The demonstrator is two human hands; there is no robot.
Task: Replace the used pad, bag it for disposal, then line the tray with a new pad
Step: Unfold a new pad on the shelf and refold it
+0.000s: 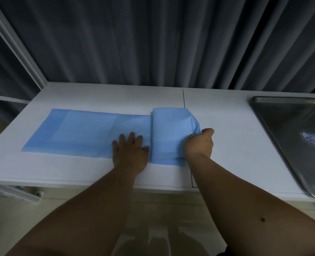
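Pressing flat with straight spread fingers, the left hand (129, 151) held the blue pad (82, 133) on the white table (226, 145), right hand (199, 143) pinching its folded end, steel tray (274, 115) well apart at right.

A white table (226, 145) is seen; on it are laid a partly folded blue pad (90, 132) and a steel tray (289, 137).
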